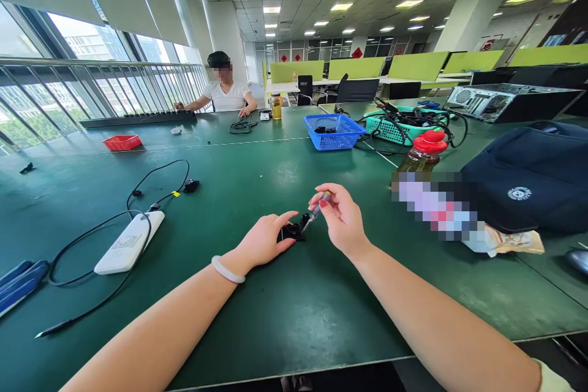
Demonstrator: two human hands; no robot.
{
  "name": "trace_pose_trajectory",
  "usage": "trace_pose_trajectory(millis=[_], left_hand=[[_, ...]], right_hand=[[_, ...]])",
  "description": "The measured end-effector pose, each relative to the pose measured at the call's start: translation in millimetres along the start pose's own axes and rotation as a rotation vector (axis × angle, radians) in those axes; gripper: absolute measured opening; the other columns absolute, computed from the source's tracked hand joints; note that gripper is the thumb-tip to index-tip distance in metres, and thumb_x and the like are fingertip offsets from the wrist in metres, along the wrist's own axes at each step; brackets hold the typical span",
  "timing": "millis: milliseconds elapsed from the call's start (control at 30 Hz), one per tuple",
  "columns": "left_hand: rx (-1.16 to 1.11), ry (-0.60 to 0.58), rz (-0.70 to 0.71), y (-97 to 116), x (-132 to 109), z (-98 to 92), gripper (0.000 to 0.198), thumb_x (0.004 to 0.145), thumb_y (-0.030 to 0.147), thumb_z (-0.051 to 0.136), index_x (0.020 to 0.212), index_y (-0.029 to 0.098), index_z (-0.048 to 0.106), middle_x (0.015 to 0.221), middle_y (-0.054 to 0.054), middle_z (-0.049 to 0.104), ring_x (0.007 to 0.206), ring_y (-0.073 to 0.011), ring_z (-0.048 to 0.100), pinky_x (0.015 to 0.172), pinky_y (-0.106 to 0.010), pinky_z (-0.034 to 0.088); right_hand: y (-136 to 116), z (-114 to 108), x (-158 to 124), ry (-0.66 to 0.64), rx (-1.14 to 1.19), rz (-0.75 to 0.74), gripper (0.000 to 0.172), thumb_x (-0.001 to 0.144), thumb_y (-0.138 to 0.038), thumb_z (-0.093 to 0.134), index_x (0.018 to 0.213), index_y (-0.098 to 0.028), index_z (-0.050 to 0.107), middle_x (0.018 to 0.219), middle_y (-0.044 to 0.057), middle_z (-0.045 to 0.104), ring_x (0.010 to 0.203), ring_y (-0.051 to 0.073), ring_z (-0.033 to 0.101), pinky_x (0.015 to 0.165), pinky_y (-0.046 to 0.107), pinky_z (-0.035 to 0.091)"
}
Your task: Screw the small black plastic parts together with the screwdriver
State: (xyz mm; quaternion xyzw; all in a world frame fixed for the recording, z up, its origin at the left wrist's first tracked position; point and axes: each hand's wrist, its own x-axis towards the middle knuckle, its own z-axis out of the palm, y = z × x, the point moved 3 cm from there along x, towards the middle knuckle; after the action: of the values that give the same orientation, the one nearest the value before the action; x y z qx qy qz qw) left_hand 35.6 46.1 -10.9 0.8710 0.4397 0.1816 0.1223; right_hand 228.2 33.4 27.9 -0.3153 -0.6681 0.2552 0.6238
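Observation:
On the green table, my left hand point(266, 237) grips a small black part point(290, 232) between thumb and fingers, holding it against the tabletop. Its exact kind is too small to make out. A screwdriver point(316, 214) with a clear handle is pinched in the fingers of my right hand point(342, 217). The tool slants down to the left, and its tip meets or comes very near the black part's right side. My left wrist wears a pale bangle point(228, 270).
To the left lie a white power strip point(130, 242), a soldering iron point(59, 327) on its cable and blue gloves point(21, 285). Blue basket point(334, 141), red-lidded bottle point(420, 153) and dark bag point(528, 171) stand right. Across the table sits another person point(227, 95).

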Motion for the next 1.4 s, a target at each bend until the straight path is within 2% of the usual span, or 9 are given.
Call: trace_pose_trajectory(millis=[133,300,433,633,733,867,1067,1233,1400], left_hand=[[-0.005,-0.001,0.009,0,0,-0.4,0.060,0.086,0.033,0.066,0.142,0.026,0.045,0.108,-0.007,0.068,0.101,-0.0250,0.062,0.094,-0.042,0.048],[-0.010,-0.002,0.036,2,-1,-1.8,0.059,0.086,0.029,0.065,0.141,0.025,0.044,0.108,-0.006,0.067,0.098,-0.0236,0.062,0.092,-0.040,0.049],[-0.022,0.035,0.042,3,-2,-3.5,0.055,0.087,0.028,0.063,0.139,0.025,0.045,0.103,-0.006,0.066,0.095,-0.0224,0.062,0.089,-0.039,0.051],[-0.104,0.092,0.124,4,-1,-5.6,0.054,0.087,0.025,0.063,0.139,0.028,0.046,0.132,-0.008,0.057,0.114,-0.0225,0.058,0.102,-0.040,0.047],[-0.109,0.107,0.129,4,0,-5.1,0.059,0.086,0.024,0.064,0.142,0.029,0.043,0.131,-0.008,0.057,0.111,-0.0222,0.060,0.101,-0.040,0.049],[-0.104,0.127,0.132,4,0,-5.3,0.060,0.085,0.023,0.066,0.141,0.028,0.045,0.128,-0.008,0.058,0.106,-0.0219,0.062,0.097,-0.040,0.052],[-0.080,0.147,0.155,4,0,-6.3,0.047,0.087,0.028,0.064,0.132,0.026,0.054,0.125,-0.008,0.059,0.109,-0.0226,0.061,0.099,-0.040,0.052],[-0.036,0.238,0.166,4,-2,-8.7,0.037,0.091,0.030,0.058,0.128,0.026,0.058,0.121,-0.009,0.061,0.113,-0.0232,0.058,0.101,-0.043,0.050],[-0.007,0.325,0.022,2,-4,-15.6,0.036,0.091,0.029,0.055,0.127,0.023,0.059,0.125,-0.010,0.059,0.116,-0.0240,0.057,0.104,-0.043,0.048]], right_hand=[[-2,8,-3,-0.091,-0.059,-0.038,0.014,0.098,-0.030,0.047,0.108,-0.024,0.054,0.090,0.003,0.068,0.080,0.016,0.068,0.079,0.036,0.058],[-3,17,-2,-0.258,-0.116,0.019,0.013,0.091,-0.023,0.055,0.104,-0.025,0.057,0.086,0.001,0.069,0.080,0.016,0.068,0.081,0.035,0.057],[-6,18,1,-0.233,-0.154,0.057,0.012,0.086,-0.025,0.061,0.099,-0.026,0.059,0.082,-0.001,0.069,0.078,0.017,0.068,0.081,0.036,0.057],[-8,16,0,-0.237,-0.136,0.038,0.014,0.091,-0.021,0.055,0.103,-0.026,0.058,0.085,-0.001,0.071,0.078,0.015,0.069,0.079,0.032,0.057],[-12,11,-1,-0.276,-0.087,-0.027,0.016,0.095,-0.018,0.048,0.107,-0.025,0.056,0.090,0.000,0.071,0.080,0.014,0.070,0.080,0.031,0.058],[-17,4,-1,-0.178,-0.051,-0.092,0.011,0.097,-0.021,0.047,0.105,-0.024,0.054,0.094,0.003,0.071,0.087,0.016,0.071,0.083,0.033,0.058],[-5,14,-2,-0.248,-0.175,0.018,0.007,0.093,-0.021,0.052,0.098,-0.025,0.055,0.087,0.001,0.071,0.080,0.016,0.069,0.078,0.034,0.057],[-3,10,0,-0.127,-0.113,0.034,0.012,0.088,-0.031,0.064,0.092,-0.025,0.054,0.085,0.001,0.069,0.079,0.017,0.069,0.080,0.035,0.058],[-5,-10,5,0.186,-0.123,-0.052,0.010,0.095,-0.034,0.054,0.101,-0.026,0.052,0.093,0.003,0.069,0.089,0.019,0.069,0.087,0.038,0.056]])
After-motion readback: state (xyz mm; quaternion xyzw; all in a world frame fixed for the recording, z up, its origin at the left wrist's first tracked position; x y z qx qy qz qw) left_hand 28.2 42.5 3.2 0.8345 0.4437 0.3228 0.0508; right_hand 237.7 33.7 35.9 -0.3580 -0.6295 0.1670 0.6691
